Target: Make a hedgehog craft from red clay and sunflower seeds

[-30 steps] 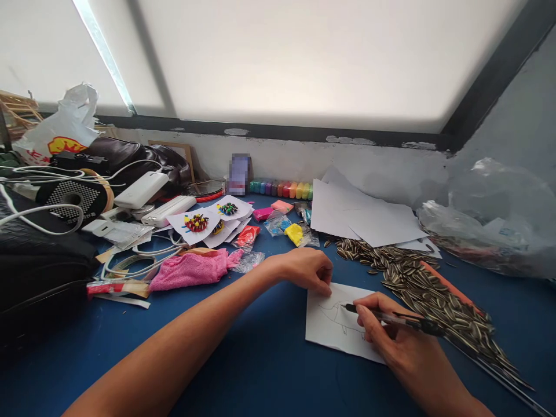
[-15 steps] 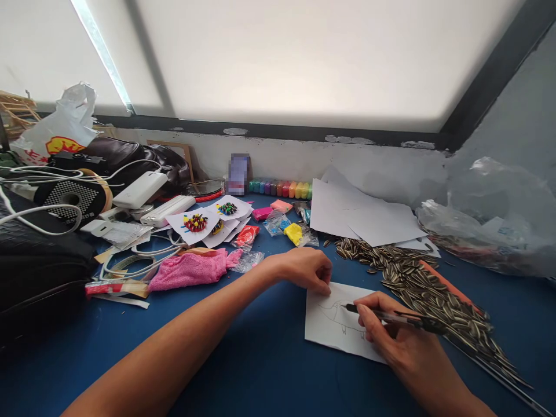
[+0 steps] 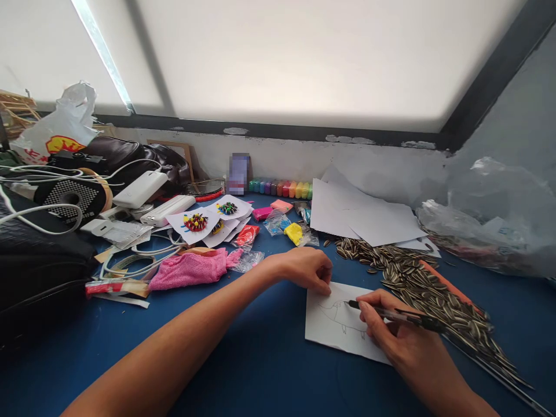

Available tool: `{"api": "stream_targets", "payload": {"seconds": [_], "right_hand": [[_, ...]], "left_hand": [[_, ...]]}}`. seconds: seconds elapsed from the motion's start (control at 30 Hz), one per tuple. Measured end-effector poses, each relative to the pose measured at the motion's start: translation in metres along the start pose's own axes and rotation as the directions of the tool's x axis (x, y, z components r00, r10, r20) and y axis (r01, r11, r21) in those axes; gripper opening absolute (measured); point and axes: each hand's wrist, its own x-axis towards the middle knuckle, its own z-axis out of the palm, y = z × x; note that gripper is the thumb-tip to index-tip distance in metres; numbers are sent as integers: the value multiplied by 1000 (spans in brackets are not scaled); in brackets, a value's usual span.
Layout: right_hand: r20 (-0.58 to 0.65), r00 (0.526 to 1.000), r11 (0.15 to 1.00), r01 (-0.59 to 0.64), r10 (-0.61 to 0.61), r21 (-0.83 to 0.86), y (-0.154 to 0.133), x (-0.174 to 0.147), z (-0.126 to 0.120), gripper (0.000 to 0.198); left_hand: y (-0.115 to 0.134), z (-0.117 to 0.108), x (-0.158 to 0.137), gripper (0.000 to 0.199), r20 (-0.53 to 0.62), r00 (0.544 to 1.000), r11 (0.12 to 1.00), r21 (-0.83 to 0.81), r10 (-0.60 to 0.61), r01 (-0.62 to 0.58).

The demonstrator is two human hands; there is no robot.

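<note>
A white sheet of paper (image 3: 324, 324) lies on the blue table, with a thin line drawing of an animal with short legs on it. My left hand (image 3: 308, 269) rests at its top left edge, fingers curled and thumb down on the paper. Whether the fingertips reach under the edge is hidden. My right hand (image 3: 402, 333) is closed around a black-and-clear pen (image 3: 393, 315), whose tip is at the upper part of the drawing. Beside this hand, a heap of striped sunflower seeds (image 3: 417, 278) spreads over the table.
Blank white sheets (image 3: 360, 208) and a clear plastic bag (image 3: 499, 226) lie behind the seeds. Coloured clay packets (image 3: 293, 233) and cards with seed-and-clay figures (image 3: 195, 226) sit mid-table. Leftward are a pink cloth (image 3: 189, 270), white power banks (image 3: 141, 189), cables and a black bag (image 3: 39, 272).
My right hand and the pen tip have shifted slightly right along the top of the drawing. My left hand and the paper have stayed put.
</note>
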Motion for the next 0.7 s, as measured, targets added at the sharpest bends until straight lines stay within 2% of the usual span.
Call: {"api": "stream_targets", "payload": {"seconds": [0.3,0.7], "right_hand": [[-2,1000,1000,28,-28,7,-2,1,0,23],[14,1000,1000,2,-2,-21,-4,0,-1,27]], "left_hand": [[-1,0,1,14,-11,1000,1000,13,7,-7],[0,0,-1,13,-3,1000,1000,13,10,-10]]}}
